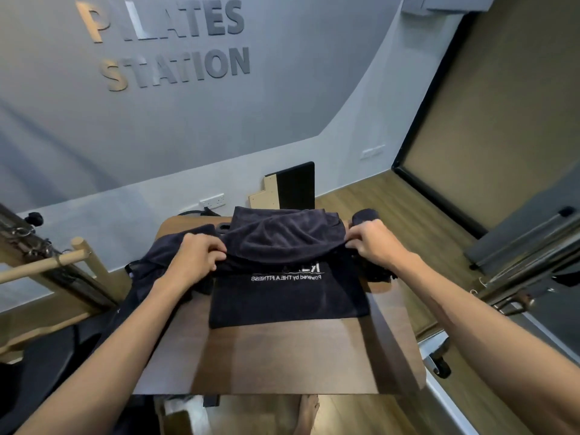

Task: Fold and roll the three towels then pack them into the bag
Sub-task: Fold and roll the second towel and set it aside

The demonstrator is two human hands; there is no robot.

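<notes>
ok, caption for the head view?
Both hands pinch a dark towel, folding it on the wooden table.

A dark towel [287,298] with white lettering lies on the wooden table [282,359]. The left hand [196,255] and right hand [373,243] each pinch its far part, lifted and doubling toward the near edge. A rolled towel [364,216] sits at the far right corner.
</notes>
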